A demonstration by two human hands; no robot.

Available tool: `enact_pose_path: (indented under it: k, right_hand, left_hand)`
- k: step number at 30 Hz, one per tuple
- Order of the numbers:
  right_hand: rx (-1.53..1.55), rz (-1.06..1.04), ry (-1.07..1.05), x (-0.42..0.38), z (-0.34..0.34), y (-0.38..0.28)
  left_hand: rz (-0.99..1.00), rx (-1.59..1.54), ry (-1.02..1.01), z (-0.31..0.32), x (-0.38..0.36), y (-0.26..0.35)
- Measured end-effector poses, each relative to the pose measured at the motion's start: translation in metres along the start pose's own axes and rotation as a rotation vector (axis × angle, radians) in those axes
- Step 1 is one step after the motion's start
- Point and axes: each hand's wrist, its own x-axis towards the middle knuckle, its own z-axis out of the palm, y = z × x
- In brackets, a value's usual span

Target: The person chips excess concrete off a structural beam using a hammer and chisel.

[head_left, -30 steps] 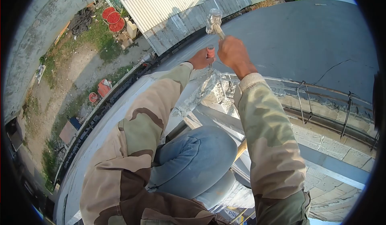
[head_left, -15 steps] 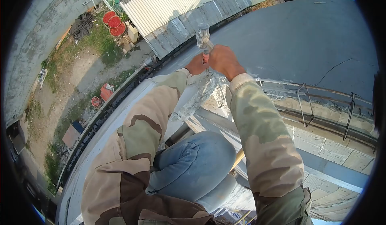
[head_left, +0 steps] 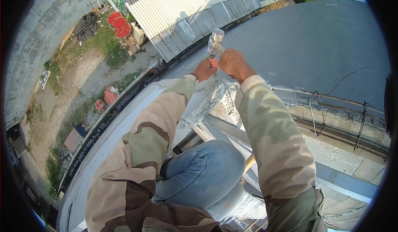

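My left hand (head_left: 204, 70) is wrapped round a chisel with a red grip (head_left: 213, 62), its point down at the broken concrete edge (head_left: 207, 103). My right hand (head_left: 236, 64) is closed on the short handle of a hammer. The metal hammer head (head_left: 215, 41) is over the top of the chisel and overlaps it in this view. Pale, crumbled concrete lies just below both hands, where the slab has been broken. My jean-covered knee (head_left: 203, 165) is bent between my forearms.
A smooth grey concrete slab (head_left: 302, 37) spreads to the upper right. Exposed rebar (head_left: 336, 97) with wire stirrups runs along its edge above block walling (head_left: 344, 157). Left of the ledge, the ground drops well below, with red-filled baskets (head_left: 120, 23) and a corrugated roof (head_left: 186, 8).
The hammer head, blurred before, now shows sharply, slightly right and lower in view. More of the chisel's red grip shows. Both hands remain at the same concrete edge.
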Motion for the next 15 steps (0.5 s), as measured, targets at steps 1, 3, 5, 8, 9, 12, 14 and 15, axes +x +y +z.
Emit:
enact_pose_path:
  k: [1,3,5,8,9,12,14,15]
  right_hand:
    - [0.050,0.115,-0.186,0.004,-0.005,-0.001]
    - [-0.001,0.008,-0.065,0.007,-0.004,0.003]
    - [-0.052,-0.100,0.048,0.004,0.004,0.008]
    - [0.230,0.043,0.340,-0.021,0.014,-0.008]
    - [0.213,0.080,0.317,-0.028,0.027,0.000]
    - [0.152,0.140,0.166,-0.029,0.019,0.016]
    - [0.115,0.161,0.023,-0.028,0.014,0.017]
    - [0.164,0.159,0.126,-0.039,0.009,0.013]
  left_hand:
    - [-0.044,-0.064,0.033,0.003,-0.004,0.006]
    - [0.003,-0.019,0.040,0.008,0.000,0.009]
    - [0.044,0.025,0.047,0.016,0.006,0.004]
    - [0.251,0.161,0.052,0.017,0.018,-0.026]
    - [0.177,0.167,0.048,0.015,0.012,-0.013]
    - [0.100,0.169,0.050,0.023,0.001,0.009]
    - [0.079,0.169,0.058,0.026,0.003,0.013]
    - [0.099,0.255,0.033,0.035,0.005,0.005]
